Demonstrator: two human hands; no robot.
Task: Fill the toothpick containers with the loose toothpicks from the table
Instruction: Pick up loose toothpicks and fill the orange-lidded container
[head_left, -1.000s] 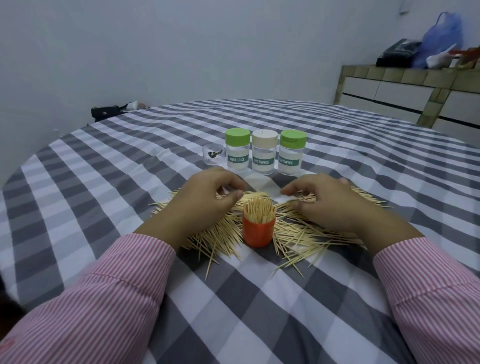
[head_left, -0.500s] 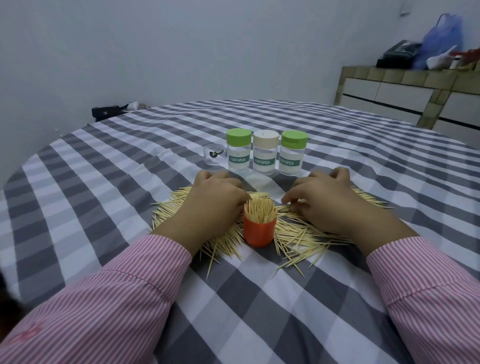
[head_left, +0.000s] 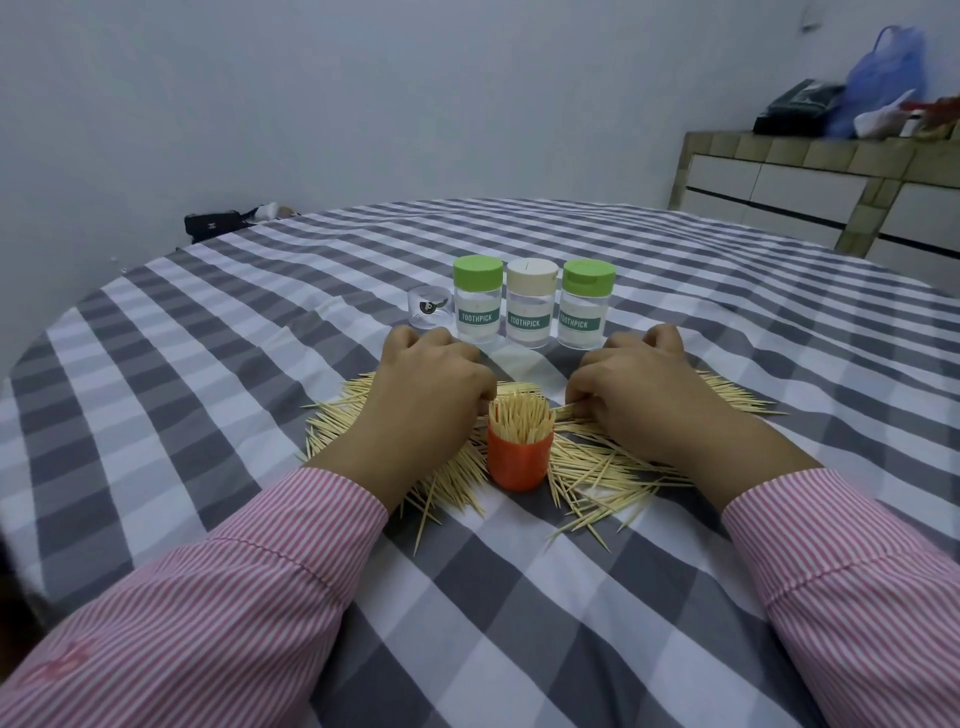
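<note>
Loose toothpicks: pale wooden slivers fanned in a heap on the checked tablecloth, all round the cup.
Orange cup: upright mid-heap, packed with standing toothpicks.
Left hand: at the cup's 10 o'clock, knuckles up, fingers curled down into the heap; whether they hold toothpicks cannot be told.
Right hand: at 2 o'clock, fingertips pinching toothpicks.
Capped jars: three in a row at 12 o'clock, labelled TOOTHPICK.

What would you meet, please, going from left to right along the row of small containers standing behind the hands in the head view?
Small clear cup → left green-lidded jar → cream-lidded jar → right green-lidded jar.
</note>
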